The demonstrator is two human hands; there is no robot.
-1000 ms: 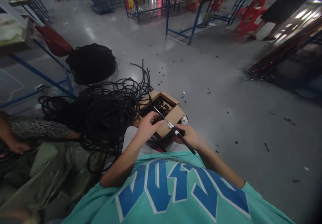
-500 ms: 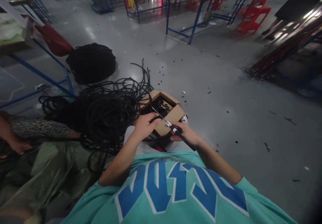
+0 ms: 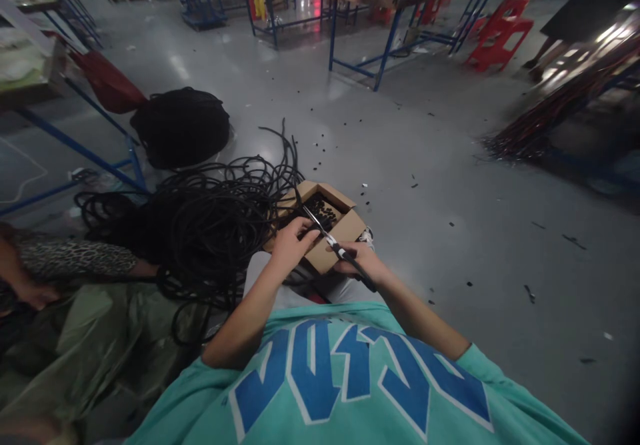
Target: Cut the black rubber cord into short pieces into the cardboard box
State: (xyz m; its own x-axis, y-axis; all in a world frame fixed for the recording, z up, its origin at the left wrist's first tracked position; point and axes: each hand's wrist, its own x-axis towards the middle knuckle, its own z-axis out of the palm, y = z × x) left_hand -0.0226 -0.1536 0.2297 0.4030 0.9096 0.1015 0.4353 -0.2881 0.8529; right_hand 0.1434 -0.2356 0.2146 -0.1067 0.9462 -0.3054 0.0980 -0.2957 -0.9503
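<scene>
My right hand (image 3: 361, 260) is wrapped round the dark handles of a pair of long scissors (image 3: 333, 242), whose blades point up and left over an open cardboard box (image 3: 356, 225). Close beside the blades, my left hand (image 3: 293, 240) is closed in a pinch; a dark strand seems to run to its fingertips, too small to tell for sure. Small black cut pieces (image 3: 325, 210) lie inside the box. A big tangle of black cord (image 3: 215, 218) spreads left of the box, some of it reaching the box's edge.
A black bundle (image 3: 181, 126) lies on the floor at upper left, near a blue-legged table (image 3: 75, 142). Another person's hand (image 3: 37, 293) shows at far left. Red stools (image 3: 503, 35) and dark strips (image 3: 530, 122) are at right.
The scissors have shifted slightly left and their blades look wider apart. My right hand has moved a little left with them. My left hand has moved slightly upward.
</scene>
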